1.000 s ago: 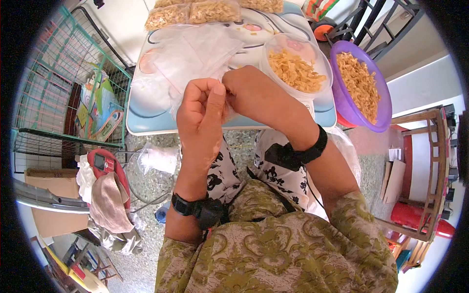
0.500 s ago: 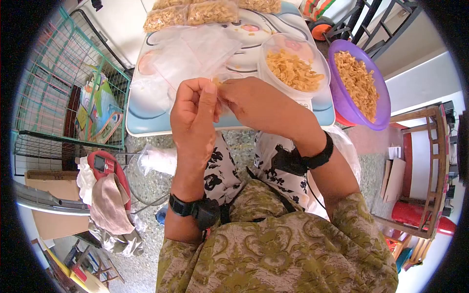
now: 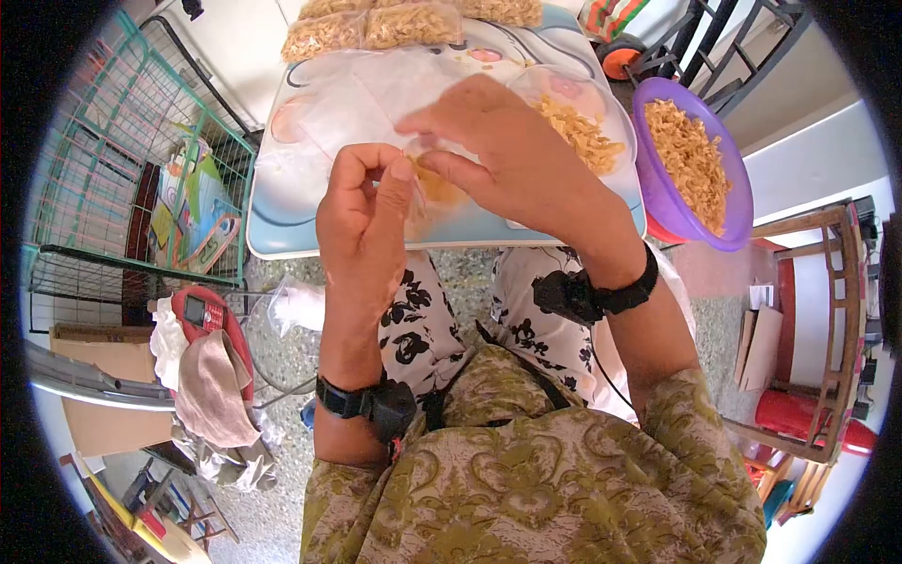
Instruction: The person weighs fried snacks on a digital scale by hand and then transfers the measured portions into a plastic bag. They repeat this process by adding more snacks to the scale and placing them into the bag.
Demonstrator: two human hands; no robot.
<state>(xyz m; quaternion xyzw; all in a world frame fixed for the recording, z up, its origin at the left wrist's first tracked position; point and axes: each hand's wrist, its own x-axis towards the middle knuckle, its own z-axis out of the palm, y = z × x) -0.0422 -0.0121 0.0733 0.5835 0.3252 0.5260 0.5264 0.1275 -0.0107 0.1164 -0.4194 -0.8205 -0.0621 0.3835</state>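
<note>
Over the table's near edge, my left hand (image 3: pixel 362 211) pinches the edge of a clear plastic bag (image 3: pixel 418 221) between thumb and forefinger. Some yellow snack pieces (image 3: pixel 442 188) show blurred inside that bag. My right hand (image 3: pixel 526 155) is just right of the bag's mouth, thumb and fingers apart, with nothing visible between them. Beyond it, partly hidden by that hand, stands a clear tub (image 3: pixel 624 132) of yellow snack pieces (image 3: pixel 587 136). Flat, clear plastic bags (image 3: pixel 343 103) lie on the table past my left hand.
Several filled snack bags (image 3: pixel 409 25) lie along the far side of the patterned table (image 3: pixel 291 211). A purple basin (image 3: pixel 738 179) of snack pieces stands to the right. At left are a green wire cage (image 3: pixel 94 188) and a red stool (image 3: pixel 240 352) with cloths and a phone.
My right hand has drawn up and slightly right from my left fingers, its thumb and fingers spreading apart. My left hand keeps its pinch on the bag, and the snack pieces inside now show.
</note>
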